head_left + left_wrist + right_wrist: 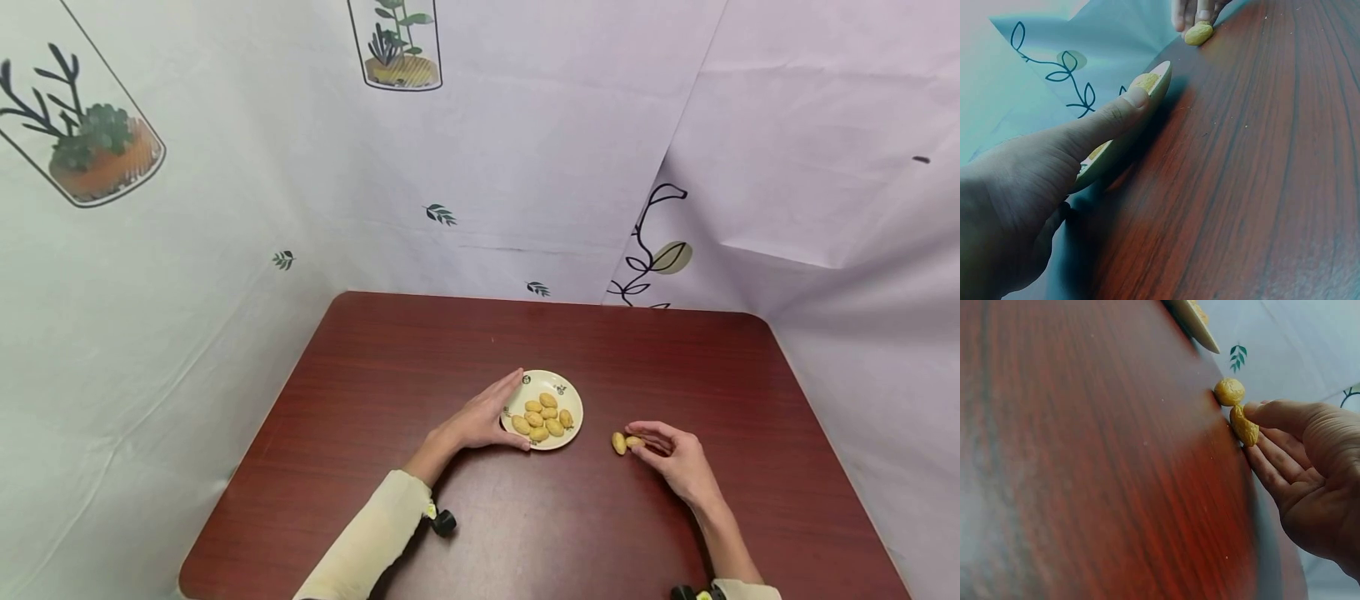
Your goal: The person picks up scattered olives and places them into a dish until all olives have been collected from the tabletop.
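Note:
A round cream plate (540, 382) with small printed motifs bears several yellow, wrinkled oval pieces (534, 419) that look like dried fruit. My left hand (483, 419) holds the plate by its left side, the thumb over the near rim and the fingers along the far left edge. To the right, on the table, lie two more such pieces. My right hand (678, 458) pinches one yellow wrinkled piece (1245, 427) between thumb and fingers. The other piece (1229, 391) lies right beside it, touching it in the right wrist view.
The dark red wood-grain table (405, 358) has rounded far corners. White cloth (525, 167) with printed plants hangs behind it and along both sides. A small black camera (444, 523) is strapped at my left wrist.

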Demonstrator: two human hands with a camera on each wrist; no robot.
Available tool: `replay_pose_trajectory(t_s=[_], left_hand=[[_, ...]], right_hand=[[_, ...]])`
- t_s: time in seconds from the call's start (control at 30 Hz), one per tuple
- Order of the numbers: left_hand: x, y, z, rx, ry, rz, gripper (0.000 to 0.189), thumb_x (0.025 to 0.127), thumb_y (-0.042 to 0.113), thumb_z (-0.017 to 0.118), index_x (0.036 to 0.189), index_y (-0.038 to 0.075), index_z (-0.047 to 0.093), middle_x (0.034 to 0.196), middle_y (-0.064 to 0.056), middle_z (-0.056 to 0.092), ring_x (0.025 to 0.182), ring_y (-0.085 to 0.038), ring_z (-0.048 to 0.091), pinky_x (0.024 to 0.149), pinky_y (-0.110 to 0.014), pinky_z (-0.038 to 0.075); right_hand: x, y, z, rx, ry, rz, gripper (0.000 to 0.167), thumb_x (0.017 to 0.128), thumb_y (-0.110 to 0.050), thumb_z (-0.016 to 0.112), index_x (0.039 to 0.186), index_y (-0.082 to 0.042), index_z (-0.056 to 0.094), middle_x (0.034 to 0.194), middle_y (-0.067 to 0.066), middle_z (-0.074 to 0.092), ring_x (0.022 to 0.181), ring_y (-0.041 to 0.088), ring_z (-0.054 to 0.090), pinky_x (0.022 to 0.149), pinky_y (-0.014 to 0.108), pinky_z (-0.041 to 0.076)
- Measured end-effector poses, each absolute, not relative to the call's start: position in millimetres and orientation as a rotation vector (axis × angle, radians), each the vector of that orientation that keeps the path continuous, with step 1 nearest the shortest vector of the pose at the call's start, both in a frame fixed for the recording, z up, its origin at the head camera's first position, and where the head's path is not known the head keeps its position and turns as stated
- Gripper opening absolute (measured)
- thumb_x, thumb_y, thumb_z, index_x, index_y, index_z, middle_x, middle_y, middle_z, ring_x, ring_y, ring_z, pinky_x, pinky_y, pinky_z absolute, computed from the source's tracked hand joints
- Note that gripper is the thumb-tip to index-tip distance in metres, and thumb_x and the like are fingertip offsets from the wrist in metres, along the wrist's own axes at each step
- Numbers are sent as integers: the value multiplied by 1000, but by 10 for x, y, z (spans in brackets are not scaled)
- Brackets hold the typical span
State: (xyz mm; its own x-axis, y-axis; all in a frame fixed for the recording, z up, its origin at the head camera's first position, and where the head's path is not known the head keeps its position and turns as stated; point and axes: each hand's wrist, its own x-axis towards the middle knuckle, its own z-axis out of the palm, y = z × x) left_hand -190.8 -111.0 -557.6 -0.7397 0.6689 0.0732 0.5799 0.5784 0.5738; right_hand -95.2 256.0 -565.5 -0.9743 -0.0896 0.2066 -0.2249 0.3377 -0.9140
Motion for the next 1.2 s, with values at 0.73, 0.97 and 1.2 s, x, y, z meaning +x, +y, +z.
replay_pose_trajectory(t_s=[0.73, 0.97, 1.2], left_hand=[[-1908, -1111, -5589, 1030, 2652, 882, 129, 80, 53, 92, 170, 4, 14, 177, -13, 16, 162, -26, 16, 128, -47, 24], [-1914, -1109, -5600, 1042, 2664, 865, 129, 80, 55, 91, 171, 5, 14, 177, -13, 16, 162, -24, 16, 128, -45, 24], [-1917, -1114, -5606, 1056, 2666, 867, 130, 80, 55, 91, 170, 3, 14, 177, -14, 16, 162, -27, 17, 128, -46, 24]], right_hand=[[-1002, 2516, -5645, 197, -2497, 1512, 22, 87, 3, 85, 108, -3, 81, 99, 13, 81, 92, 14, 77, 78, 9, 53], [-1053, 2497, -5610, 174, -2470, 1550, 18, 89, 2, 84, 106, 1, 80, 98, 16, 80, 90, 2, 74, 79, 10, 54], [-1140, 2463, -5563, 173, -2445, 1575, 17, 90, 4, 82, 107, 4, 79, 99, 20, 79, 90, -1, 73, 80, 10, 55]])
